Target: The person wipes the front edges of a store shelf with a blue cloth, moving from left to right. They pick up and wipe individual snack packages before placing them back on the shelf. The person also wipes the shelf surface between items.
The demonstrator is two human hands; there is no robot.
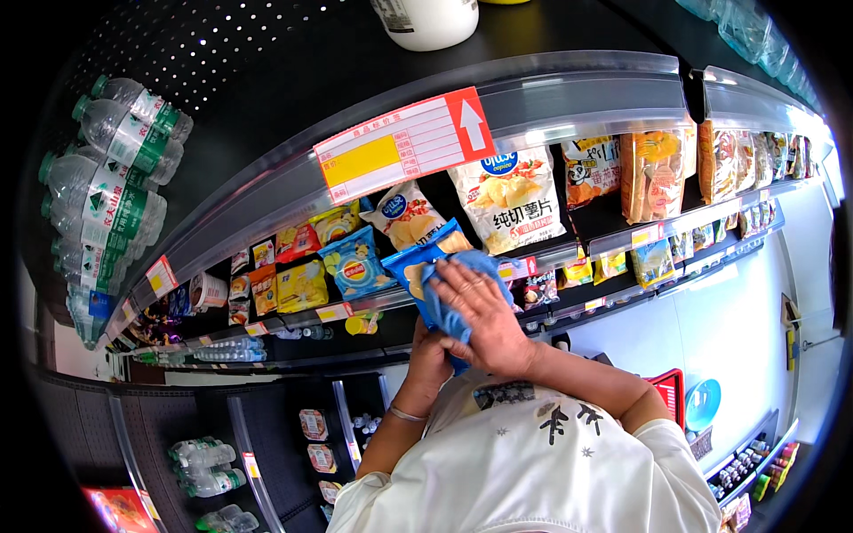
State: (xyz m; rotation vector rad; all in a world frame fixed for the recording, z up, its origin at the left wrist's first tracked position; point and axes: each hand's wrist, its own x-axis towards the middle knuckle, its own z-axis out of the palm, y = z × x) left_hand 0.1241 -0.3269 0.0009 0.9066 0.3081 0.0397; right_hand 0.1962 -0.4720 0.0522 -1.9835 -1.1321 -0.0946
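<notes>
In front of my chest, my left hand [428,360] grips the lower end of a blue bag of chips [410,265]. Its fingers go behind the bag and are partly hidden. My right hand [487,327] presses a blue cloth [496,265] flat on the bag's front, covering most of it; only the upper left part of the bag shows. Just beyond, on the shelf, stand a white bag of chips [515,206] and a light blue snack bag [355,265].
A large red and white price tag [400,147] hangs on the upper shelf's clear edge. Clear water bottles [111,191] are stacked at the left. Bread packs [653,178] line the shelf to the right. A white container [431,22] stands on top. A blue basin [703,404] is at lower right.
</notes>
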